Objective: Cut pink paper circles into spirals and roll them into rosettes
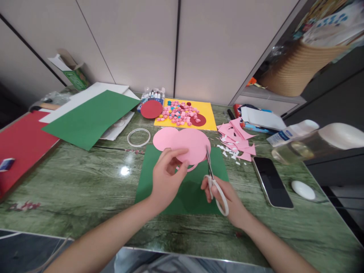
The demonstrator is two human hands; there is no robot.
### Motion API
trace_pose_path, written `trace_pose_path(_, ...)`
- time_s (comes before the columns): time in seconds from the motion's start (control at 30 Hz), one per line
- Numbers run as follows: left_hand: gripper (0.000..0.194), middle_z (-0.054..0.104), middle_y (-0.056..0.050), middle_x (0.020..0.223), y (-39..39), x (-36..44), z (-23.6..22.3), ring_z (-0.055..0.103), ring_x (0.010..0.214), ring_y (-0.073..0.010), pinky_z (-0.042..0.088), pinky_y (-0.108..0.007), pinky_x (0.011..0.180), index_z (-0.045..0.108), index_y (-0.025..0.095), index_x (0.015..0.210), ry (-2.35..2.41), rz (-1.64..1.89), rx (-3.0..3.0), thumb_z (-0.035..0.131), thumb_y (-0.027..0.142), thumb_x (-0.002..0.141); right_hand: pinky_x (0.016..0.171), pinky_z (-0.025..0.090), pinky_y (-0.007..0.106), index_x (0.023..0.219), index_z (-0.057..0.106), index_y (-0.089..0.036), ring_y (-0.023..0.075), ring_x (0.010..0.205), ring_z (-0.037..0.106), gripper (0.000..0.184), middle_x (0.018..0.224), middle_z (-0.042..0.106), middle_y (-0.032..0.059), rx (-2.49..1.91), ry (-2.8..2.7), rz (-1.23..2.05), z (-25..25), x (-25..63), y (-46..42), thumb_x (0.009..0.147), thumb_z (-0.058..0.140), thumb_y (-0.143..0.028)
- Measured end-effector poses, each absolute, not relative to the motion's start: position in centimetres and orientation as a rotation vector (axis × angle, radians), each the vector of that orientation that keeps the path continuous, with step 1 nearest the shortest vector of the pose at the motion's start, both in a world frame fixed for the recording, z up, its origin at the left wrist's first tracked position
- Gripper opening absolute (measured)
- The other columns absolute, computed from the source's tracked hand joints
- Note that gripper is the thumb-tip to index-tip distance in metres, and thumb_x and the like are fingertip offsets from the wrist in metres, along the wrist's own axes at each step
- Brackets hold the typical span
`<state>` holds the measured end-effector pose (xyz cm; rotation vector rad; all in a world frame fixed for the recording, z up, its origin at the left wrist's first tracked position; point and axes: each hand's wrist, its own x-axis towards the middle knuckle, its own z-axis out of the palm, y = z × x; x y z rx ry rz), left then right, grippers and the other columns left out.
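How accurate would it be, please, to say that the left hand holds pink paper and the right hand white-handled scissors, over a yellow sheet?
Only the colour is wrong: the head view shows a green sheet there, not a yellow one. The left hand holds pink paper and the right hand white-handled scissors, as you say.

At four o'clock I see a dark-screened phone (272, 182) just beside a white oval object (303, 190); a white-capped bottle (308, 142) is at three, a ribbed basket (295, 70) at two, a green-and-white box (76, 78) at ten.
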<state>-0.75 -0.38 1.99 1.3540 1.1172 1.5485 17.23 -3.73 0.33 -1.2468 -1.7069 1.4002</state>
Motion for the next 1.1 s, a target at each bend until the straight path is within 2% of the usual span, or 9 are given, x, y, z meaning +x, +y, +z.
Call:
trace_pose_path(0.17,0.023,0.055,-0.004,0.091,-0.63,-0.66,1.91,0.055,0.090,-0.0159,0.049,-0.024,0.072,0.065,0.021,0.097,1.123,1.505,1.390,0.060,0.012,0.076,0.056,0.034,0.027,0.086,0.052,-0.019,0.0145,0.058,0.044,0.049,0.062,0.047,-0.0016,-1.244,-1.714,1.368,0.40,17.24,-3.68,0.088,0.030,-0.063)
trace_pose_path(0.47,0.024,0.056,-0.005,0.093,-0.58,-0.68,1.86,0.055,0.092,-0.0174,0.049,-0.025,0.072,0.066,0.021,0.097,1.130,1.502,1.406,0.059,0.012,0.076,0.056,0.034,0.027,0.087,0.052,-0.019,0.0144,0.058,0.045,0.047,0.061,0.048,-0.0017,-1.245,-1.699,1.370,0.12,17.27,-3.72,0.090,0.030,-0.061)
trace_pose_path(0.77,0.019,0.059,-0.004,0.087,-0.41,-0.81,2.02,0.056,0.086,-0.0145,0.049,-0.023,0.070,0.067,0.021,0.092,1.121,1.523,1.391,0.059,0.013,0.077,0.056,0.034,0.026,0.085,0.052,-0.019,0.0137,0.056,0.047,0.045,0.059,0.049,-0.0021,-1.274,-1.719,1.359,0.39,17.23,-3.62,0.091,0.031,-0.057)
trace_pose_path(1.1,0.024,0.059,-0.003,0.096,-0.29,-0.80,1.92,0.057,0.089,-0.0131,0.050,-0.023,0.076,0.065,0.022,0.100,1.080,1.564,1.315,0.061,0.016,0.078,0.055,0.033,0.025,0.082,0.050,-0.019,0.0124,0.055,0.046,0.043,0.058,0.046,-0.0038,-1.261,-1.724,1.381,0.49,17.30,-3.56,0.092,0.033,-0.056)
